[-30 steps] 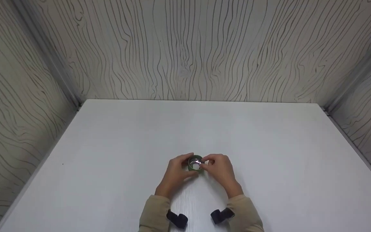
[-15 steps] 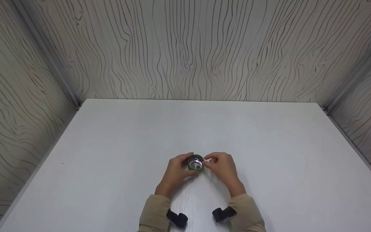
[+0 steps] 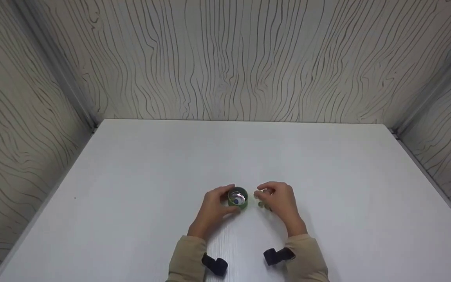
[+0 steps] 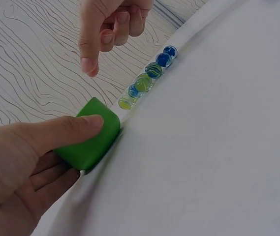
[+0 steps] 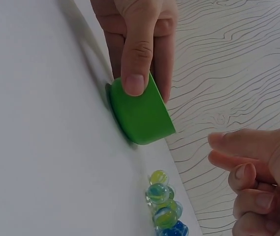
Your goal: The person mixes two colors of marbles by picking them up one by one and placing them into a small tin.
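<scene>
My left hand (image 3: 212, 207) grips a small green cup (image 3: 231, 204) by its side, thumb at the near side. The cup has a shiny silvery inside, with a small blue marble (image 3: 236, 201) in it. To the right, my right hand (image 3: 282, 199) hovers with index finger and thumb extended and the other fingers curled, nothing showing between the tips. Below it lie several glass marbles (image 4: 143, 82), clear with blue, green and yellow swirls. In the right wrist view the marbles (image 5: 165, 216) sit bunched beside the cup (image 5: 142, 115), and the fingertips are apart from both.
Everything rests on a white table (image 3: 163, 156). A wood-grain patterned panel (image 3: 225, 58) rises behind it, with similar panels at both sides. Black wrist-camera mounts (image 3: 215, 267) stick out from both beige sleeves (image 3: 188, 258).
My right hand has drawn back from the cup's rim to the right, over the marbles. The blue marble now shows inside the cup. My left hand stays around the cup.
</scene>
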`<state>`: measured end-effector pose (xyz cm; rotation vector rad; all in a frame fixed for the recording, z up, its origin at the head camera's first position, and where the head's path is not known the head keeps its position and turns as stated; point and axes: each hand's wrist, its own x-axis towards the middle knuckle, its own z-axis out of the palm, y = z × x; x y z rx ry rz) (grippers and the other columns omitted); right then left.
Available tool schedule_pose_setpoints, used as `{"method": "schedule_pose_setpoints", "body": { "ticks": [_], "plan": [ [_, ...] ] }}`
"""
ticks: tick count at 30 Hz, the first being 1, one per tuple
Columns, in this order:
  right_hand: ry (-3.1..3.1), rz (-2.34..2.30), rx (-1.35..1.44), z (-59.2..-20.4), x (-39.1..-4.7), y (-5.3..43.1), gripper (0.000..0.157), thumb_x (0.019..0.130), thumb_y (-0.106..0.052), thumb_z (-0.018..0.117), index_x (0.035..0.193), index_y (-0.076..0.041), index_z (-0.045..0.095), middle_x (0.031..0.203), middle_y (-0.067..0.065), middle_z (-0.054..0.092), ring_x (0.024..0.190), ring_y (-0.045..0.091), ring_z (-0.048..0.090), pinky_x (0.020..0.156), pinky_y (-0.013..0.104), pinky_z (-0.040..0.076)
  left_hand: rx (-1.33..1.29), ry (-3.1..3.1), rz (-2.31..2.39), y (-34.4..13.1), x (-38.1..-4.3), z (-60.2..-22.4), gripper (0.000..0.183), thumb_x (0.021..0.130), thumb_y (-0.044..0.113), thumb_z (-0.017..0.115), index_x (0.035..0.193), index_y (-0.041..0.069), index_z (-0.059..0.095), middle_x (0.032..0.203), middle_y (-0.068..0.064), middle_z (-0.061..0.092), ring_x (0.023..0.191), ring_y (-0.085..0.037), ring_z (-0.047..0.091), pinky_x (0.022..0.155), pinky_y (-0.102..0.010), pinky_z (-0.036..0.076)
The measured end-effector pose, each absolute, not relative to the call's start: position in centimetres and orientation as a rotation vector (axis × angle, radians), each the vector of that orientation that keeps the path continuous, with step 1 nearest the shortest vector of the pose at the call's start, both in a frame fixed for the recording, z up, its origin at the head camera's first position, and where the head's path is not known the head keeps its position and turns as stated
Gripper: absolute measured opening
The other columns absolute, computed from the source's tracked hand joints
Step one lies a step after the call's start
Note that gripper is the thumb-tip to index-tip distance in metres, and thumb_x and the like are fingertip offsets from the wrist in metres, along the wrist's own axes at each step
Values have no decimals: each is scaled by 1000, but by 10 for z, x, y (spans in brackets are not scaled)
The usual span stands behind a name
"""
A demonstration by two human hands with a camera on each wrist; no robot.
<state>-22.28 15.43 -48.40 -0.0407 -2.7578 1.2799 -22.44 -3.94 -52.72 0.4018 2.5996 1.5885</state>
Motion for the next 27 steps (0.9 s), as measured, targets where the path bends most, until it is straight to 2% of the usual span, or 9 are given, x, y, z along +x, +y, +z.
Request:
{"method": "schedule_pose_setpoints", "body": {
  "ticks": [8, 17, 23, 27],
  "plan": [
    [-2810, 1279, -79, -485, -222, 162, 14, 78, -13, 77, 90, -4, 76, 67, 2, 59, 63, 9, 45, 51, 17, 35, 412, 2577, 1601, -38, -224, -525, 62, 77, 8, 78, 133, 1, 54, 134, -17, 60, 128, -31, 57, 111, -42, 46],
    [-2964, 1282, -143, -484, -219, 165, 17, 75, -5, 77, 92, -4, 76, 67, 0, 54, 63, 11, 44, 52, 20, 35, 415, 2576, 1600, -39, -224, -523, 62, 77, 9, 78, 134, 1, 54, 134, -17, 60, 128, -32, 56, 112, -44, 45],
    [-2988, 1260, -109, -486, -219, 166, 12, 75, -4, 76, 87, -4, 76, 64, -2, 49, 62, 11, 44, 53, 20, 34, 430, 2581, 1605, -40, -224, -523, 63, 75, 8, 80, 132, -2, 54, 131, -19, 62, 124, -33, 59, 109, -42, 48],
    [-2992, 1241, -104, -489, -219, 166, 11, 75, -4, 76, 87, -4, 76, 65, -1, 51, 64, 12, 45, 55, 21, 35, 426, 2585, 1600, -39, -225, -524, 63, 75, 8, 80, 132, -2, 55, 130, -19, 62, 124, -33, 58, 110, -43, 47]
  ]
}}
